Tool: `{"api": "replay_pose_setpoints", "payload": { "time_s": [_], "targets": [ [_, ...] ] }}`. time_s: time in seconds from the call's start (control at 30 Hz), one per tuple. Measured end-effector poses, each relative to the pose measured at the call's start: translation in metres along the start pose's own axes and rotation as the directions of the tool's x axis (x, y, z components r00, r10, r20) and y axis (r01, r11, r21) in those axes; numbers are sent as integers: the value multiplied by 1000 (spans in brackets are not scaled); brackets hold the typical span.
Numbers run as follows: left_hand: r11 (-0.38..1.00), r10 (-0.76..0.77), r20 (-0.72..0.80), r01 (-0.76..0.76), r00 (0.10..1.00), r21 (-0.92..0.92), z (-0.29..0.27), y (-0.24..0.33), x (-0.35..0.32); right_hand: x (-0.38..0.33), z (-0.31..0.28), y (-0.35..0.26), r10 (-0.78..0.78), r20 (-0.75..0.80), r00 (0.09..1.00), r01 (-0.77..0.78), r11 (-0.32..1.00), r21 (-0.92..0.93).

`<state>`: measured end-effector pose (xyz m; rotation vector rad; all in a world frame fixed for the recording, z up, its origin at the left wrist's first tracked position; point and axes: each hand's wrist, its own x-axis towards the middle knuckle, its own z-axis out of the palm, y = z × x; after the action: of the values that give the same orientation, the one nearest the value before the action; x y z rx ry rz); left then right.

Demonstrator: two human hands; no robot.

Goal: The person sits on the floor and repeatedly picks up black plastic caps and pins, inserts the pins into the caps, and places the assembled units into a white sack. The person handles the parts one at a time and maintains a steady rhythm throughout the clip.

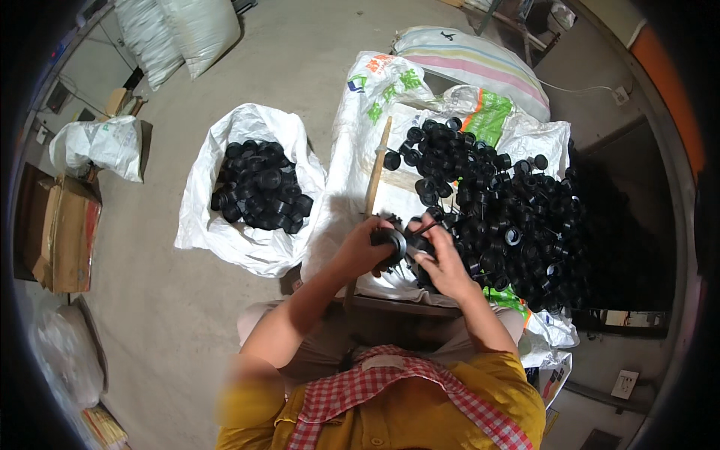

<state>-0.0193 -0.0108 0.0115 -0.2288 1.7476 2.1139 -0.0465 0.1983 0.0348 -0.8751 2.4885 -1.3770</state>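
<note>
my left hand and right hand both closed on one black ring part — white sack holds black caps — loose pile beside

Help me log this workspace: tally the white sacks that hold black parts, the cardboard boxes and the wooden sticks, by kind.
White sacks holding black round parts: 2, the open sack on the floor and the sack spread under the big pile
Cardboard boxes: 1, at the left
Wooden sticks: 1, by the pile
Total: 4
</note>
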Motion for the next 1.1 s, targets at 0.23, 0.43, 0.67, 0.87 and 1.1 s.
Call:
{"api": "replay_pose_setpoints", "payload": {
  "time_s": [0.23, 0.43, 0.67, 0.87, 1.1],
  "targets": [
    [892, 232, 87, -248, 969, 379, -2, -9, -9, -1, -4, -11, -113, 243, 964, 160, 970, -183],
    [-65, 701, 541, -713, 465, 698, -10, 13, -7, -22, 21, 17, 260, 514, 818, -499, 765, 407],
    [741, 603, -454, -671, 656, 16, -26, 29, -19, -37, 11, 4, -124, 388, 913, -378, 98, 921],
    [965, 264, 9, -264, 965, 8, 13, -42, -6, 14, 65, 20, 470, -88, 878, 63, 68, 996],
    [577, 428, 68, -330, 901, 747, 9, 26, -23, 34, 92, 29, 406, -173, 897, -25, 437, 899]
  ]
}}
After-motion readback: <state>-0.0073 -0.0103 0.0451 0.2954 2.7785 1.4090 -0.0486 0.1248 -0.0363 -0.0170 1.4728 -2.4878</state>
